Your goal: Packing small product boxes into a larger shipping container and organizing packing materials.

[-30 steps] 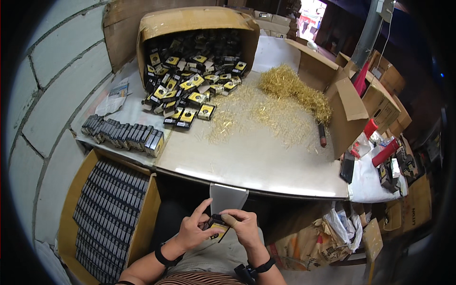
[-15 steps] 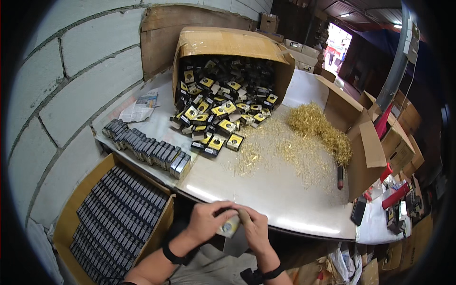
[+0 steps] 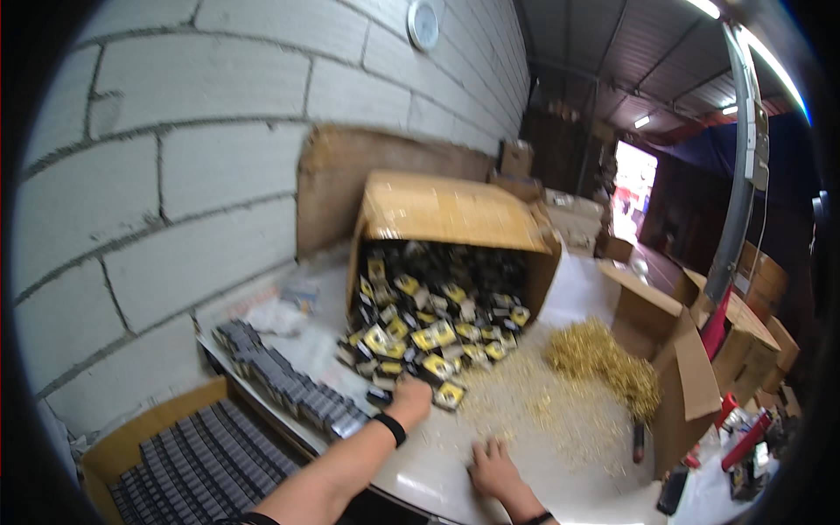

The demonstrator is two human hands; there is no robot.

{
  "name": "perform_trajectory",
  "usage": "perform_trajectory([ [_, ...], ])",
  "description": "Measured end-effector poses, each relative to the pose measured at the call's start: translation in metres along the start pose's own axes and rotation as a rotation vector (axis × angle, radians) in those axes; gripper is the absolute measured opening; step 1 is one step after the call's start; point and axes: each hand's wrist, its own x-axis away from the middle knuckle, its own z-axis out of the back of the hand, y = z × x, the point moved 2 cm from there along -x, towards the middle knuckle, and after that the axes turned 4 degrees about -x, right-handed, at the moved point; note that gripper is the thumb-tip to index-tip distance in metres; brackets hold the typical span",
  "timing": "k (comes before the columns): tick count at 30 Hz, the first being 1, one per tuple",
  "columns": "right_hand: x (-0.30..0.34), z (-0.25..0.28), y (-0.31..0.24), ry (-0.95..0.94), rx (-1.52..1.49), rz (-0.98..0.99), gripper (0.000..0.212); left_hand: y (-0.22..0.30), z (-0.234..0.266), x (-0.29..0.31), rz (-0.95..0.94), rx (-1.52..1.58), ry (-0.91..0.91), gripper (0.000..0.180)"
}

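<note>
My left hand [image 3: 409,401] reaches to the front edge of a heap of small black-and-yellow boxes [image 3: 437,337], which spills from a large cardboard box [image 3: 455,208] lying on its side. Its back faces me and hides most of the fingers, so any grip is out of sight. A dark small box [image 3: 379,396] lies just left of that hand, and a yellow-faced one [image 3: 449,396] is to its right. On the near part of the table rests my right hand [image 3: 495,472], fingers apart and holding nothing.
A row of small boxes [image 3: 302,391] stands along the table's left edge. Below it is a carton [image 3: 131,433] packed with more rows. Gold shreds [image 3: 604,363] lie right of the heap, beside an open carton [image 3: 691,367] and a dark cylinder [image 3: 639,442].
Both hands were together at the table's near edge around a small box. Now they are apart: the left has reached forward to the heap, the right onto the table. The view has tilted up.
</note>
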Motion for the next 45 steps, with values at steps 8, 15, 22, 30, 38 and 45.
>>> perform_trajectory([
  [8,0.096,0.014,-0.001,0.148,-0.138,0.084,0.046,0.008,0.071,0.056,0.063,0.339,-0.411,0.059],
  [15,0.12,0.004,0.032,0.558,-0.453,-0.346,0.061,0.048,0.079,0.111,-0.072,1.149,-0.1,0.061],
  [22,0.088,0.013,-0.047,0.345,-0.443,-0.147,0.043,0.039,0.074,0.271,-0.076,2.154,-0.611,0.048],
  [30,0.111,0.019,-0.024,0.566,-0.509,-0.362,0.044,-0.013,-0.033,0.394,0.536,2.002,-0.734,0.045],
  [38,0.097,-0.016,-0.094,0.387,-0.123,-0.219,0.047,0.078,-0.103,0.378,0.027,1.302,-0.965,0.036],
  [45,0.183,0.047,-0.139,0.366,-0.356,-0.062,0.045,0.06,-0.079,0.378,0.174,2.022,-1.233,0.058],
])
